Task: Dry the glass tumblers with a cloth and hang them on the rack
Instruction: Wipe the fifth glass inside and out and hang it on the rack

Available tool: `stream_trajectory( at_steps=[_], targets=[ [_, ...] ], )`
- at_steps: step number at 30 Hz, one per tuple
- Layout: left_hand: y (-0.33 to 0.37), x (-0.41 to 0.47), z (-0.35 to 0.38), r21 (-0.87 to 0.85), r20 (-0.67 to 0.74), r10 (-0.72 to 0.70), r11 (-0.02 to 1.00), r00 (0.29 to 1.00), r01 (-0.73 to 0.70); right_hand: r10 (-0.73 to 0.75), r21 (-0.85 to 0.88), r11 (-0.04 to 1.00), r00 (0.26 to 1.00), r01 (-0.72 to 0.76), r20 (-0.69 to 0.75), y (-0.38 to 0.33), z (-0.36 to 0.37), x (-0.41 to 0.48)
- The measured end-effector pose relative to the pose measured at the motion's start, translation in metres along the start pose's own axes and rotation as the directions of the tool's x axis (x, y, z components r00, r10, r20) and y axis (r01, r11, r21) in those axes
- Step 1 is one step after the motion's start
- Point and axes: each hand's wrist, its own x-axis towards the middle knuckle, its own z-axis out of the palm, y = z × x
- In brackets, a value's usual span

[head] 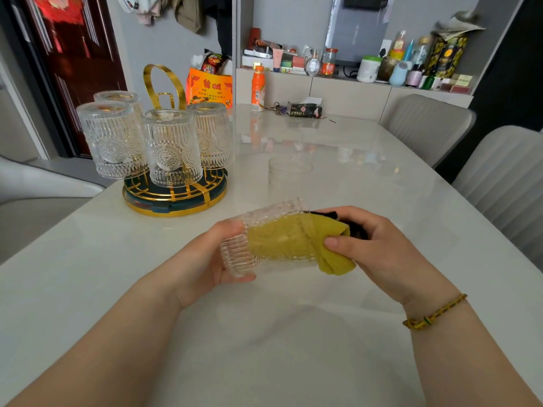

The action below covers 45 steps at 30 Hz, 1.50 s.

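Yellow cloth pinched by right hand, left hand gripping tumbler; four racked tumblers, one standing tumbler.

Glossy white table, and on its left side sits the gold wire rack on its round base. Mid-table, one tumbler stands upright. Far end: an orange bottle, keys just beside it, a tissue pack, an orange bag.
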Motion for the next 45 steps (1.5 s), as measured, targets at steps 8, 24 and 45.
stream_trajectory(
  at_steps=[8, 24, 45],
  targets=[
    [-0.007, -0.002, 0.011, 0.037, -0.005, -0.077, 0.996, 0.997, 0.077, 0.109, -0.099, 0.989, 0.994, -0.108, 0.0, 0.007, 0.028, -0.001],
    [-0.002, -0.005, 0.012, -0.092, -0.045, 0.171, 0.98, 0.984, -0.174, -0.001, 0.03, 1.0, 1.0, 0.002, -0.018, 0.007, 0.036, -0.002],
    [-0.003, -0.005, 0.011, 0.061, -0.1, 0.111, 0.993, 0.989, -0.105, -0.278, -0.257, 0.936, 0.954, 0.242, -0.113, 0.012, 0.051, -0.004]
  ],
)
